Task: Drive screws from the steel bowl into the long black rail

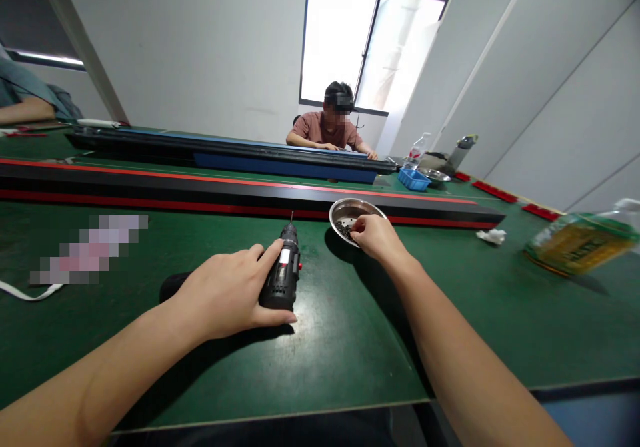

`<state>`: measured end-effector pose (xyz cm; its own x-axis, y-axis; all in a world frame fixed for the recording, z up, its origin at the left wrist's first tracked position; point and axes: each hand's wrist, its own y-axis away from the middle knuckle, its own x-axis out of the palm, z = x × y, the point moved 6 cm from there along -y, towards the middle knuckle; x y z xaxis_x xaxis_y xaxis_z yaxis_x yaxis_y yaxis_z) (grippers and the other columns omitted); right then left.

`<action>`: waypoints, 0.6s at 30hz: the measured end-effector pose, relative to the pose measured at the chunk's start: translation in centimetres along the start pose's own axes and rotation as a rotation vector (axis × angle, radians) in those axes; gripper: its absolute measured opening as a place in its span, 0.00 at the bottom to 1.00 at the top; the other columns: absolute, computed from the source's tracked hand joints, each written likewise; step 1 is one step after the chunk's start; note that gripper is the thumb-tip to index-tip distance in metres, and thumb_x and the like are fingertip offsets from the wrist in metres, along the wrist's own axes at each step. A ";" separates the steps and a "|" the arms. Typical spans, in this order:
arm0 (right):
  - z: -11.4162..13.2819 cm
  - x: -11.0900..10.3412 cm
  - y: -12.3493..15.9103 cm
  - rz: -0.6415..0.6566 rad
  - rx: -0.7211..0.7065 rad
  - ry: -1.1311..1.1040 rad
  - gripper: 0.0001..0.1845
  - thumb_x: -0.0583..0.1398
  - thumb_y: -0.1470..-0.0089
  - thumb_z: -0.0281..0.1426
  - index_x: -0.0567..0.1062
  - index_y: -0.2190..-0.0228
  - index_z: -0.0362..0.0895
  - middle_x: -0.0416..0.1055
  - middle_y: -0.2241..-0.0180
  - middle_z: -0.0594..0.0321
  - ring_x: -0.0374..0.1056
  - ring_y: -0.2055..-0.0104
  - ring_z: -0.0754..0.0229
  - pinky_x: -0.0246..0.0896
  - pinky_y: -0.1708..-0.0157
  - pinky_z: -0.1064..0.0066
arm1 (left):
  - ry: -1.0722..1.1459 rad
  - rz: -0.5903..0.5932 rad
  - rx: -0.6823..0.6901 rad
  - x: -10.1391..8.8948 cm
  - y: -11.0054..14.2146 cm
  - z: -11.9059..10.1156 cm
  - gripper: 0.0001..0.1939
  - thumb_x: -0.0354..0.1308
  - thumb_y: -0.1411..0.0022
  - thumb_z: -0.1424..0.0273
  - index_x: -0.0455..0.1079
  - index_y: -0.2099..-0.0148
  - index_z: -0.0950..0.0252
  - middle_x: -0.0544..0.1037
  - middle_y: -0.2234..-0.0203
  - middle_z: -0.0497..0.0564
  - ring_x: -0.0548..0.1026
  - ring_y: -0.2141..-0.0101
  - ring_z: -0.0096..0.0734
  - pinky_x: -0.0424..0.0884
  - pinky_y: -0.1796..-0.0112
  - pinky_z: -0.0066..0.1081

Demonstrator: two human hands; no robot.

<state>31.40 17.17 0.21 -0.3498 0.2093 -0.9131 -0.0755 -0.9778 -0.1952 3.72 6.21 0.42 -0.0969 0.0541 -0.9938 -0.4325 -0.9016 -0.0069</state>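
My left hand (pixel 225 290) is wrapped over a black cordless drill (pixel 281 280) that lies on its side on the green table. The drill's thin bit points away from me, and its handle shows partly behind my wrist. My right hand (pixel 376 235) reaches into a round metal bowl (pixel 340 205). Its fingertips are pinched together among small dark pieces (pixel 344 228), which look like screws. Whatever is between these fingertips is too small to make out.
Behind the bowl, a long black bar with red edges (pixel 240 194) crosses the table (pixel 345 340). Beyond it lie another long dark bar (pixel 225 148), a blue basket (pixel 414 180) and a bottle (pixel 417 150). A yellow-labelled jug (pixel 583 240) stands right. A person (pixel 325 127) sits opposite.
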 end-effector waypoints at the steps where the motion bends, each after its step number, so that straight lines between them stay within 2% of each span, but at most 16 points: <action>1: 0.0 0.0 0.0 -0.012 0.003 -0.003 0.06 0.67 0.42 0.26 0.86 0.63 0.44 0.84 0.61 0.54 0.78 0.57 0.53 0.66 0.56 0.69 | 0.001 0.001 0.000 0.0 0.0 0.0 0.60 0.48 0.43 0.27 0.45 0.21 0.59 0.79 0.47 0.63 0.82 0.56 0.57 0.75 0.62 0.44; 11: -0.1 0.5 -0.2 -0.088 0.040 0.001 0.04 0.67 0.41 0.27 0.84 0.63 0.43 0.83 0.58 0.52 0.78 0.54 0.50 0.68 0.53 0.66 | 0.002 -0.020 0.017 0.0 0.1 0.0 0.60 0.49 0.43 0.28 0.47 0.22 0.60 0.80 0.49 0.61 0.83 0.57 0.58 0.76 0.62 0.45; 16: 0.0 0.4 -0.2 -0.106 0.024 0.014 0.13 0.67 0.40 0.29 0.84 0.54 0.41 0.82 0.53 0.49 0.78 0.51 0.50 0.69 0.49 0.65 | 0.001 -0.015 0.012 0.0 0.0 -0.1 0.59 0.50 0.42 0.28 0.47 0.21 0.60 0.80 0.48 0.62 0.83 0.56 0.58 0.76 0.62 0.44; 18: -0.1 0.6 -0.3 -0.084 0.022 0.018 0.12 0.67 0.40 0.29 0.85 0.54 0.41 0.83 0.53 0.49 0.78 0.51 0.49 0.69 0.49 0.65 | -0.001 -0.015 0.014 0.0 0.0 -0.1 0.60 0.49 0.42 0.28 0.46 0.21 0.60 0.80 0.48 0.61 0.83 0.57 0.58 0.76 0.62 0.45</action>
<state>31.29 17.59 -0.31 -0.3242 0.2905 -0.9003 -0.1244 -0.9565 -0.2639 3.85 6.20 0.45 -0.0913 0.0677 -0.9935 -0.4462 -0.8947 -0.0200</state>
